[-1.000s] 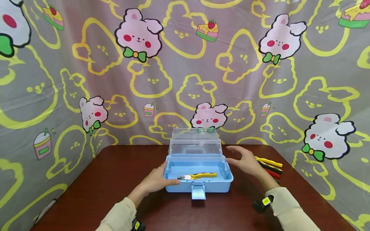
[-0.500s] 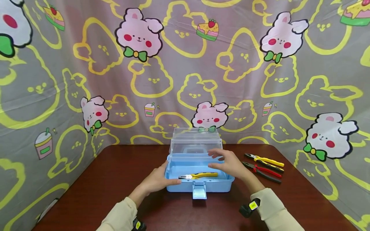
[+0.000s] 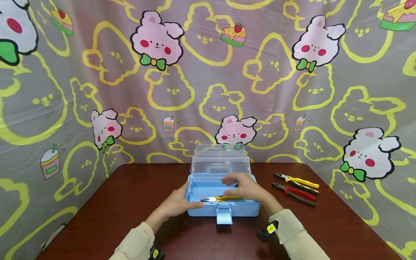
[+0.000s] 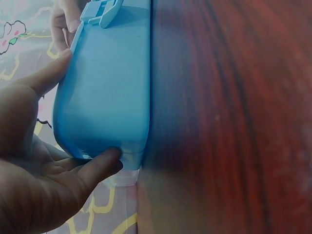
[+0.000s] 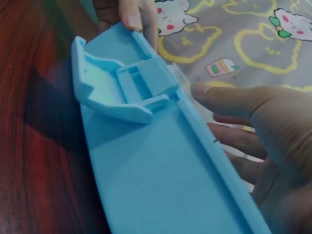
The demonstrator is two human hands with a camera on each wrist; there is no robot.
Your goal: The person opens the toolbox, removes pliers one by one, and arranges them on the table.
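A light blue toolbox (image 3: pixel 245 209) stands on the table with its clear lid (image 3: pixel 221 164) raised at the back. My left hand (image 3: pixel 175 203) holds its left end; in the left wrist view the thumb is at the front rim and the fingers lie around the end wall. Yellow-handled pliers (image 3: pixel 209 199) lie at the box's front, their handles partly covered by my right hand (image 3: pixel 243 186). That hand hovers over the box with its fingers loosely bent and apart. In the right wrist view its thumb is close to the rim near the lowered latch (image 5: pixel 105 85).
Right of the box lie two more pliers, one yellow and black (image 3: pixel 300 181), the other red and black (image 3: pixel 297 193). A dark reddish-brown table (image 3: pixel 136 191) bears everything. Patterned cloth (image 3: pixel 195 79) hangs behind and on both sides.
My right hand has moved left from beside the box to above the pliers in it, uncovering the pliers on the right. My left hand has stayed on the toolbox.
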